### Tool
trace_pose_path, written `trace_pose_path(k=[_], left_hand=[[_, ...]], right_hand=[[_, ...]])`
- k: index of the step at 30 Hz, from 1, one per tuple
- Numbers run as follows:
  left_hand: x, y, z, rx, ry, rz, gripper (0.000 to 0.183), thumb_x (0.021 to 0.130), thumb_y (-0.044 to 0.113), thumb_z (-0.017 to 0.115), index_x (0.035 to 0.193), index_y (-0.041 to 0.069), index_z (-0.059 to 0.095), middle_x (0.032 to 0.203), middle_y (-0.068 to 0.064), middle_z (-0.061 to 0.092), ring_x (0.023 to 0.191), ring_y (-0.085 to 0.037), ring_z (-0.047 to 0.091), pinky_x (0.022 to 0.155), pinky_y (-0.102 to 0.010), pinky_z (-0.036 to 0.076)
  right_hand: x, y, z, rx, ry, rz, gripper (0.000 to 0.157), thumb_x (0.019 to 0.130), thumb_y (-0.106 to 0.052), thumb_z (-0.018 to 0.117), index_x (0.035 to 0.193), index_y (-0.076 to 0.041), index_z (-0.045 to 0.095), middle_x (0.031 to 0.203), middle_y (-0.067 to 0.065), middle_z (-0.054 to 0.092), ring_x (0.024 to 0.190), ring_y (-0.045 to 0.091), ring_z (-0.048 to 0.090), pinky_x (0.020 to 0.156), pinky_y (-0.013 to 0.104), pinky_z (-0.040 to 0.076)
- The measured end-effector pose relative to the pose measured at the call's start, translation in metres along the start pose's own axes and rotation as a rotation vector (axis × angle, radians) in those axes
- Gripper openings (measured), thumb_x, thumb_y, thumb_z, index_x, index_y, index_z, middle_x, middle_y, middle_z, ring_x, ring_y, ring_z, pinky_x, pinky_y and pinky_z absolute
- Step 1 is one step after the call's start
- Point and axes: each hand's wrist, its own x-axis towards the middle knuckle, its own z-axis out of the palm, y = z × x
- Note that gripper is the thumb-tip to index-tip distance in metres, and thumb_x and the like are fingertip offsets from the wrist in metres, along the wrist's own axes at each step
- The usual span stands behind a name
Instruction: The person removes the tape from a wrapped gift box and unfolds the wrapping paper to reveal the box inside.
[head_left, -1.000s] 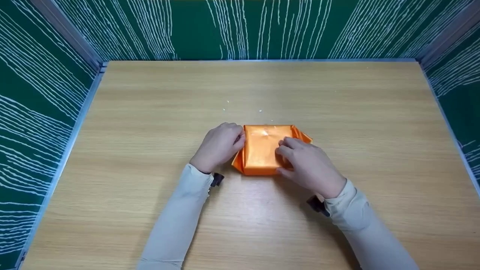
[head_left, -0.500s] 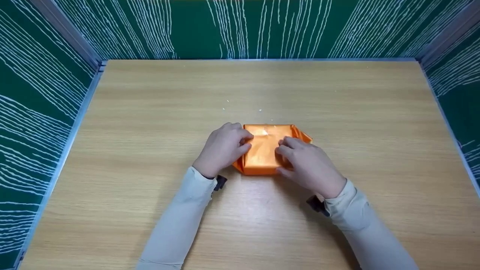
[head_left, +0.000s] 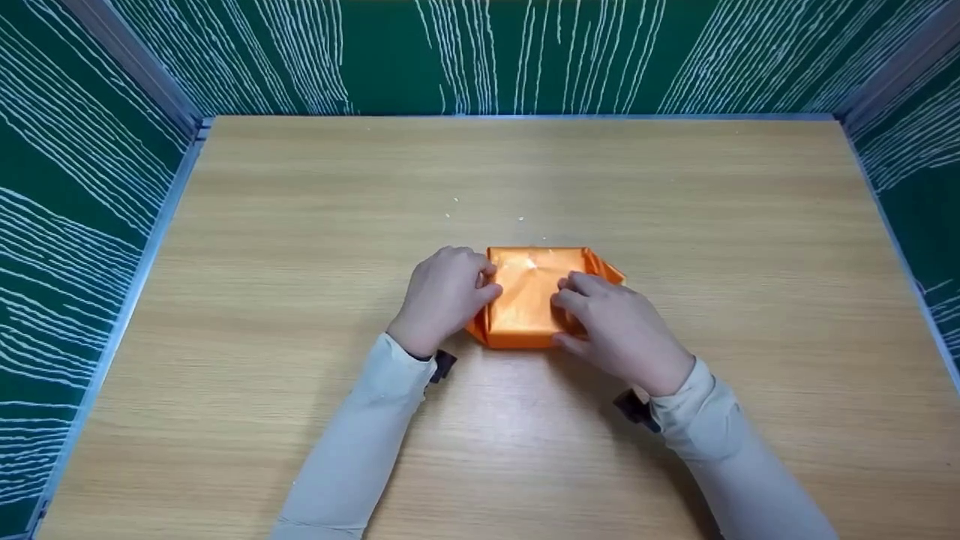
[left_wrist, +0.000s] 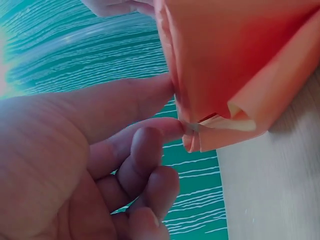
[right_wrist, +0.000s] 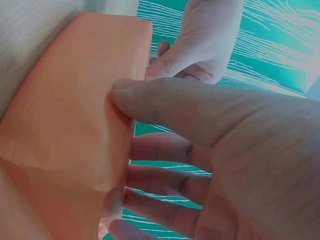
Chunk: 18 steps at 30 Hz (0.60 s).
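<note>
A box-shaped package wrapped in shiny orange paper (head_left: 521, 300) lies flat on the table, between my two hands. At its left end my left hand (head_left: 446, 294) touches the upper edge with thumb and index finger. In the left wrist view, those two fingertips meet the package's edge beside a loose folded flap (left_wrist: 277, 87) with a pale inner side; the other fingers are loosely bent. My right hand (head_left: 619, 322) holds the right part. Its thumb (right_wrist: 150, 97) presses the near side, and the other fingers lie over the top.
The light wood table (head_left: 262, 225) has several tiny white scraps (head_left: 521, 219) beyond the package. Green walls with white streaks (head_left: 390, 60) enclose its back and sides. A folded paper end (head_left: 606, 268) sticks out at the package's right.
My left hand has come up from the package's left side onto its top left edge, then drawn slightly back left. My right hand has stayed in place, and the package has hardly moved.
</note>
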Motion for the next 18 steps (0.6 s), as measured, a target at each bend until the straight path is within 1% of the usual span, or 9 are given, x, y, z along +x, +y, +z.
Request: trace_pose_path(k=[3,6,8,13,18], left_hand=[[0.000,-0.001,-0.003,-0.013,-0.002,-0.009,0.012,0.094,0.024,0.075,0.096,0.014,0.081,0.090,0.002,0.073,0.089,-0.019,0.066,0.081,-0.037,0.053],[0.001,-0.005,-0.003,-0.023,-0.004,-0.017,0.012,0.095,0.021,0.074,0.099,0.015,0.083,0.097,0.003,0.076,0.089,-0.018,0.067,0.083,-0.036,0.053],[0.003,-0.009,-0.002,-0.023,0.001,-0.010,0.013,0.096,0.020,0.073,0.100,0.015,0.083,0.097,0.002,0.076,0.088,-0.018,0.065,0.082,-0.035,0.052],[0.007,-0.018,0.000,-0.018,0.004,0.054,0.013,0.098,0.021,0.073,0.100,0.015,0.083,0.091,0.000,0.071,0.082,-0.019,0.060,0.077,-0.035,0.050],[0.013,-0.028,0.002,-0.023,0.001,0.147,0.012,0.098,0.020,0.071,0.096,0.013,0.081,0.086,0.001,0.064,0.084,-0.019,0.057,0.078,-0.034,0.048]], right_hand=[[0.000,0.000,0.000,0.002,0.005,0.000,0.043,0.086,-0.028,0.086,0.120,-0.005,0.072,0.127,0.019,0.066,0.113,0.037,0.063,0.091,0.057,0.055],[0.000,-0.001,0.000,0.001,0.005,0.003,0.043,0.085,-0.028,0.087,0.119,-0.005,0.072,0.126,0.018,0.066,0.111,0.036,0.063,0.090,0.056,0.056],[0.001,-0.001,0.000,0.001,0.003,0.005,0.043,0.085,-0.029,0.087,0.118,-0.006,0.073,0.123,0.016,0.066,0.108,0.034,0.063,0.088,0.054,0.057],[0.001,0.000,0.000,0.003,-0.002,0.004,0.041,0.085,-0.030,0.086,0.117,-0.007,0.073,0.119,0.014,0.065,0.104,0.031,0.062,0.085,0.052,0.057],[0.000,0.001,0.002,0.001,0.026,-0.014,0.040,0.084,-0.028,0.087,0.115,-0.006,0.073,0.117,0.014,0.065,0.103,0.031,0.062,0.084,0.052,0.057]])
